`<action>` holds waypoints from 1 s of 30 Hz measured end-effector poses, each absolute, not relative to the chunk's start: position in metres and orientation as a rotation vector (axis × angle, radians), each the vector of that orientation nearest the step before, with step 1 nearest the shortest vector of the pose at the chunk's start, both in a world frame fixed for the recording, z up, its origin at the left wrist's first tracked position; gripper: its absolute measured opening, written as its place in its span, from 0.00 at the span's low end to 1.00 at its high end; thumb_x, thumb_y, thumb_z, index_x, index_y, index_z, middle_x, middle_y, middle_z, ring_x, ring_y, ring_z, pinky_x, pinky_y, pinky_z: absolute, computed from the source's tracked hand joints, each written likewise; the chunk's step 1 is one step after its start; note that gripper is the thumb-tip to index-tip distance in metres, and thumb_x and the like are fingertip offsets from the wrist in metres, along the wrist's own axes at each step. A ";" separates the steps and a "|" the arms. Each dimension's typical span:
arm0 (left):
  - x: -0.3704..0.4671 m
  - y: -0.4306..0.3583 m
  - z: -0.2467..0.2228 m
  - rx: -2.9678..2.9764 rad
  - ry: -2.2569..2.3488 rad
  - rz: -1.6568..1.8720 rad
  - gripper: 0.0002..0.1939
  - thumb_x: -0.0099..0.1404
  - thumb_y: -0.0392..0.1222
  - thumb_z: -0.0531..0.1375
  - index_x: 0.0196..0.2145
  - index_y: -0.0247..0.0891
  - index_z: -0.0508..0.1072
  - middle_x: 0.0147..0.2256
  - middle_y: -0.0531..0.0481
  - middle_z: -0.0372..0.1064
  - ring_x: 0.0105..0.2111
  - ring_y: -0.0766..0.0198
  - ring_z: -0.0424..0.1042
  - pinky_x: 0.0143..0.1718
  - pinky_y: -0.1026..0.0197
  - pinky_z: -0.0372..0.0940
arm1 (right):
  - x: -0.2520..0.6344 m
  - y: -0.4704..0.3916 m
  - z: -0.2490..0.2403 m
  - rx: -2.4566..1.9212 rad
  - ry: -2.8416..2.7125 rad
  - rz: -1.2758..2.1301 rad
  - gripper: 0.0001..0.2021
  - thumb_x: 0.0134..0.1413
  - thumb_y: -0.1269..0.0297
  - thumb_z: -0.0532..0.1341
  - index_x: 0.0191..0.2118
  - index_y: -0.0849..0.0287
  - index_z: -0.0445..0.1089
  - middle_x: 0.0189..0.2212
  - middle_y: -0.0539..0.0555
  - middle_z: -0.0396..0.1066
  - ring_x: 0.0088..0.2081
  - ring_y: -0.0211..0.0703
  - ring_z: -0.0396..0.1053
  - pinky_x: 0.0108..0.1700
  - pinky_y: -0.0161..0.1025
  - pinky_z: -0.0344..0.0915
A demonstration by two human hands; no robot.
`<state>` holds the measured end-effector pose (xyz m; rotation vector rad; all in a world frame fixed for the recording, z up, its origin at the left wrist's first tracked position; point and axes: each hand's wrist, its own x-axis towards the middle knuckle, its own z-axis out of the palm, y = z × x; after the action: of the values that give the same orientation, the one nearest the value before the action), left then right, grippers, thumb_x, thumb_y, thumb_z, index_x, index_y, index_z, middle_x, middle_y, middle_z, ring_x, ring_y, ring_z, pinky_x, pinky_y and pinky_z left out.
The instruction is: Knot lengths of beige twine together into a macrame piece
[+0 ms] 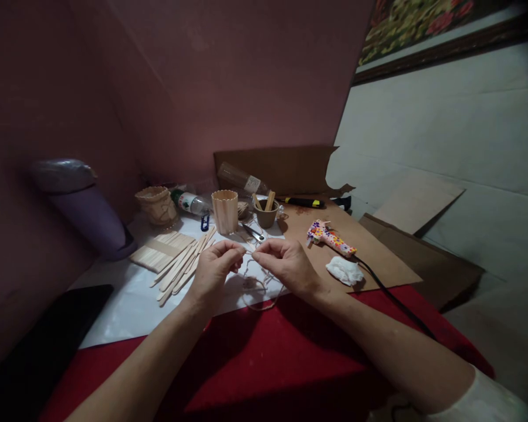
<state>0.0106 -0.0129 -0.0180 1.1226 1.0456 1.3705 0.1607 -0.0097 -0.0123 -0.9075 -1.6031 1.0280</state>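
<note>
I had both hands out over the front of the tabletop, red-covered, white sheet on top. Left hand: grip pinched at thumb and forefinger on the twine. Right hand: same pinch, just beside the left, with a short bit of twine between the two. The rest of the twine hung or lay in loose loops below and behind my fingers; couldn't tell exactly where it touched down. Small metal tool lay just beyond the hands, near the scalloped wooden cup, upright. Brown pot with sticks in it stood to the cup's right. Loose craft sticks were fanned out left of my left hand, next to a banded stick bundle. Flowered glue gun and white wad sat on cardboard, off to the right.
</note>
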 end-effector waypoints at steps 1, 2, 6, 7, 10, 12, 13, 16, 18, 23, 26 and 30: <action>0.010 -0.013 -0.017 1.125 1.031 1.371 0.04 0.49 0.35 0.62 0.21 0.34 0.70 0.18 0.55 0.62 0.20 0.71 0.58 0.25 0.66 0.53 | 0.161 -0.009 -0.013 -0.905 -1.596 1.022 0.06 0.45 0.66 0.61 0.22 0.63 0.69 0.18 0.47 0.62 0.22 0.31 0.56 0.24 0.31 0.54; 0.010 -0.014 -0.017 1.124 1.014 1.372 0.03 0.50 0.36 0.62 0.22 0.34 0.71 0.18 0.55 0.63 0.20 0.71 0.58 0.25 0.66 0.54 | 0.161 -0.009 -0.014 -0.903 -1.589 1.018 0.07 0.45 0.66 0.61 0.22 0.63 0.69 0.18 0.47 0.62 0.22 0.31 0.56 0.25 0.32 0.54; 0.009 -0.017 -0.014 1.225 0.949 1.351 0.10 0.53 0.41 0.63 0.34 0.37 0.76 0.23 0.52 0.68 0.23 0.69 0.61 0.26 0.65 0.56 | 0.162 -0.005 -0.017 -0.875 -1.578 1.046 0.07 0.46 0.64 0.62 0.24 0.63 0.70 0.19 0.47 0.63 0.22 0.32 0.56 0.25 0.32 0.54; 0.009 -0.017 -0.014 1.295 0.957 1.345 0.11 0.53 0.42 0.64 0.35 0.37 0.77 0.24 0.51 0.69 0.23 0.69 0.62 0.26 0.65 0.56 | 0.162 -0.005 -0.018 -0.863 -1.576 1.057 0.08 0.46 0.64 0.62 0.24 0.63 0.70 0.19 0.48 0.63 0.22 0.32 0.56 0.25 0.32 0.54; 0.010 -0.018 -0.015 1.536 1.052 1.377 0.08 0.52 0.43 0.64 0.29 0.35 0.77 0.22 0.51 0.68 0.23 0.67 0.62 0.25 0.64 0.56 | 0.163 -0.004 -0.019 -0.834 -1.583 1.101 0.08 0.45 0.62 0.62 0.24 0.62 0.69 0.19 0.47 0.62 0.22 0.32 0.56 0.25 0.32 0.53; 0.010 -0.018 -0.015 1.653 1.123 1.401 0.08 0.55 0.44 0.62 0.24 0.36 0.74 0.19 0.53 0.64 0.22 0.68 0.60 0.25 0.64 0.54 | 0.162 -0.005 -0.019 -0.826 -1.609 1.127 0.09 0.46 0.61 0.62 0.24 0.62 0.69 0.19 0.47 0.62 0.22 0.32 0.55 0.24 0.32 0.53; 0.010 -0.018 -0.015 1.697 1.152 1.398 0.10 0.56 0.44 0.61 0.22 0.37 0.72 0.18 0.54 0.62 0.21 0.68 0.58 0.24 0.65 0.53 | 0.162 -0.005 -0.019 -0.824 -1.624 1.132 0.09 0.46 0.61 0.62 0.24 0.62 0.69 0.19 0.47 0.62 0.22 0.32 0.55 0.24 0.32 0.52; 0.009 -0.018 -0.015 1.799 1.219 1.352 0.15 0.60 0.46 0.56 0.18 0.38 0.65 0.17 0.56 0.56 0.20 0.69 0.54 0.23 0.65 0.50 | 0.161 -0.007 -0.020 -0.853 -1.657 1.104 0.09 0.47 0.61 0.61 0.25 0.62 0.67 0.19 0.47 0.61 0.22 0.31 0.54 0.23 0.31 0.51; 0.009 -0.018 -0.016 1.843 1.244 1.330 0.17 0.61 0.46 0.55 0.18 0.38 0.61 0.17 0.56 0.54 0.20 0.69 0.53 0.23 0.64 0.49 | 0.161 -0.009 -0.020 -0.890 -1.674 1.082 0.08 0.48 0.62 0.61 0.26 0.62 0.67 0.19 0.46 0.59 0.20 0.31 0.52 0.21 0.31 0.48; 0.011 -0.015 -0.018 1.832 1.225 1.345 0.16 0.61 0.45 0.56 0.19 0.38 0.63 0.17 0.56 0.57 0.19 0.69 0.55 0.23 0.65 0.51 | 0.161 -0.010 -0.019 -0.921 -1.705 1.018 0.08 0.47 0.62 0.60 0.27 0.62 0.68 0.17 0.45 0.56 0.19 0.30 0.48 0.20 0.31 0.45; 0.010 -0.013 -0.019 1.734 1.174 1.373 0.14 0.60 0.45 0.57 0.20 0.37 0.65 0.17 0.56 0.59 0.18 0.70 0.56 0.21 0.66 0.51 | 0.161 -0.009 -0.019 -0.902 -1.704 1.016 0.08 0.47 0.62 0.61 0.26 0.62 0.68 0.18 0.45 0.57 0.20 0.30 0.49 0.21 0.31 0.46; 0.009 -0.014 -0.016 1.474 1.066 1.405 0.13 0.60 0.48 0.57 0.26 0.35 0.70 0.19 0.53 0.64 0.16 0.70 0.57 0.17 0.65 0.51 | 0.162 -0.006 -0.020 -0.911 -1.628 1.059 0.08 0.47 0.61 0.61 0.26 0.61 0.67 0.17 0.44 0.57 0.19 0.30 0.49 0.20 0.31 0.46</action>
<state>0.0085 -0.0142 -0.0156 1.4737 1.0660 1.4050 0.1617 -0.0056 -0.0198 -0.9111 -1.6282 1.0586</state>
